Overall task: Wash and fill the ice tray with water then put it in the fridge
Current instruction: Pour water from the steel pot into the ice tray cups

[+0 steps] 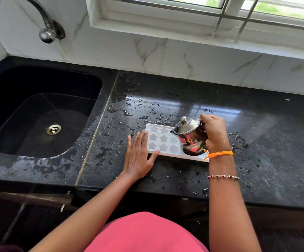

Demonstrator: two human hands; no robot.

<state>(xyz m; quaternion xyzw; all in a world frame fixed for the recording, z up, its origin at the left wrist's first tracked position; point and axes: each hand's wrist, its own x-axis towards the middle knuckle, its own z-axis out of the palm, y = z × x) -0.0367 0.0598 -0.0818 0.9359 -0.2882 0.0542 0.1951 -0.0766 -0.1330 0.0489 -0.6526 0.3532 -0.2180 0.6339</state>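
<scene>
Black wet tabletop [256, 142] beside a dark sink [43, 113]; white ice tray [163, 141] with star cells lies flat on it, right of the sink; left hand [138, 155] flat, fingers spread, pressing the tray's left end; right hand [214, 132] fingers wrapped on a small steel pot [190, 136] tilted over the tray; washing looks done, filling underway, fridge step left; water level in cells unclear, tray's right end hidden, no stream visible.

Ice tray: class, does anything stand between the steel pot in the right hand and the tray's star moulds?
Nothing visible does. The right hand tilts the steel pot directly above the ice tray, whose moulds lie open. The left hand rests flat at the tray's left edge, clear of the pot.
</scene>
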